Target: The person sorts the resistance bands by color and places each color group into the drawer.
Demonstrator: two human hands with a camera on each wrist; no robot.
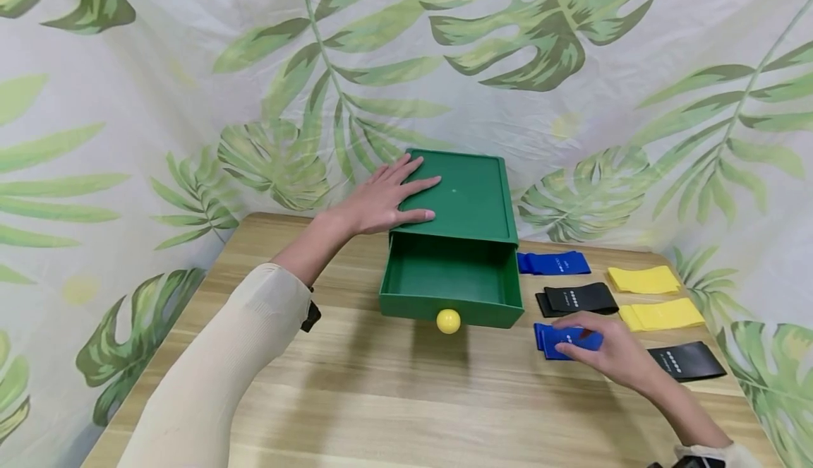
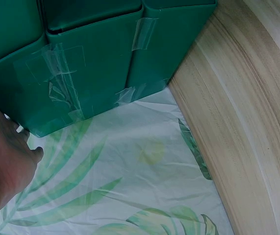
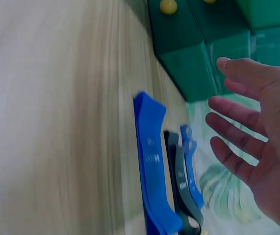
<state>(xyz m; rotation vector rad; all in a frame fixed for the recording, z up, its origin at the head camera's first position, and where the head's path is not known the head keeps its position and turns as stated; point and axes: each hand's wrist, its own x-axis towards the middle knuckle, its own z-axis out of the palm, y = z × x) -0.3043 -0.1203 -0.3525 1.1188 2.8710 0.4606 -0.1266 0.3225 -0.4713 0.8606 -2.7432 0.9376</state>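
Observation:
My left hand rests with spread fingers on the top left of a green drawer box. Its top drawer is pulled out and has a yellow ball knob. At the right, my right hand hovers over the nearest blue resistance loop band, fingers loosely bent and holding nothing. The right wrist view shows this hand apart from the blue band. Behind that band lies a black loop band, then another blue band.
Two yellow bands and a second black band lie along the right side of the wooden table. Clear tape joins the stacked drawer units. A leaf-printed cloth hangs behind the table.

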